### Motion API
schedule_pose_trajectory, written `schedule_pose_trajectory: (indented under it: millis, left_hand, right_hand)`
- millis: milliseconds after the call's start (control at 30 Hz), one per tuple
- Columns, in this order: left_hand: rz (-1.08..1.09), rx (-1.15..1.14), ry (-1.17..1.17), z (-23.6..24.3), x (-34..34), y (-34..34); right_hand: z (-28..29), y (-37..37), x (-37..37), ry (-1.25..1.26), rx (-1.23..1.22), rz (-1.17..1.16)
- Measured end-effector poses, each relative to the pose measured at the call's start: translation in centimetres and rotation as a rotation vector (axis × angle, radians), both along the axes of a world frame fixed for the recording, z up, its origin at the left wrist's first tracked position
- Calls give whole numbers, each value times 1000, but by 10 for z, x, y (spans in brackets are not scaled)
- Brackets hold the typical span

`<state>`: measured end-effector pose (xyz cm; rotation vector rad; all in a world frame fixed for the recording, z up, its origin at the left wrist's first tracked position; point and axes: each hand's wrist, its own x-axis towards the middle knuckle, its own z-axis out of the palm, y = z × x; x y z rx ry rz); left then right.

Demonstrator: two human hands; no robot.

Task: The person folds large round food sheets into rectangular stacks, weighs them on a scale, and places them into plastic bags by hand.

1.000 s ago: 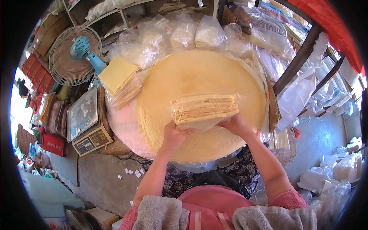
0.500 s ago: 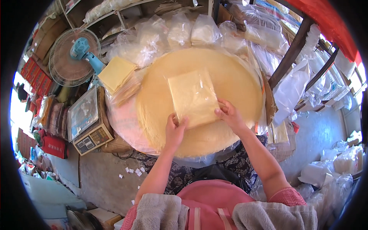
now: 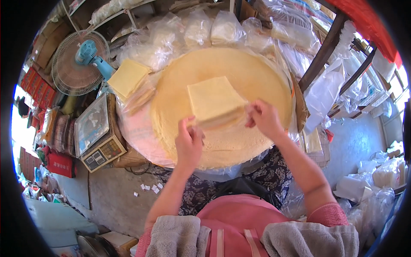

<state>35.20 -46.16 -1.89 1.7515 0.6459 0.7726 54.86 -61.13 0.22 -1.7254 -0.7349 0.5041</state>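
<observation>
A square packet of pale yellow sheets (image 3: 216, 96) in a clear plastic bag lies on a broad round pile of thin yellow sheets (image 3: 175, 81). Its top looks smooth, and the film creases along its near side. By the packet's near left corner, my left hand (image 3: 189, 143) has its fingers closed on the bag's edge. At the near right corner my right hand (image 3: 264, 121) pinches the bag, its fingertips slightly blurred. The film between my fingers is hard to see.
Left of the pile sit a stack of square yellow sheets (image 3: 128, 79), a weighing scale (image 3: 102, 147) and a blue fan (image 3: 87, 53). Filled plastic bags (image 3: 227, 30) line the far edge. A dark post (image 3: 323, 53) slants at the right. White scraps (image 3: 147, 187) dot the floor.
Both hands have shifted outward from the packet's near edge, the left one toward me. The packet's near side, flatter before, now shows bunched film, and the top has lost its glossy shine.
</observation>
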Motion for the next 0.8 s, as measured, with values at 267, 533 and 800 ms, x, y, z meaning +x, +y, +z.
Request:
schedule_pose_trajectory:
  millis: [267, 533, 800]
  left_hand:
    - [-121, -68, -299, 156, 48, 86]
    - [-174, -237, -45, 152, 38, 80]
    - [-191, -124, 66, 163, 41, 81]
  right_hand:
    - [158, 51, 44, -218, 99, 71]
    - [171, 20, 45, -294, -261, 187]
    - [195, 27, 13, -925, -62, 664]
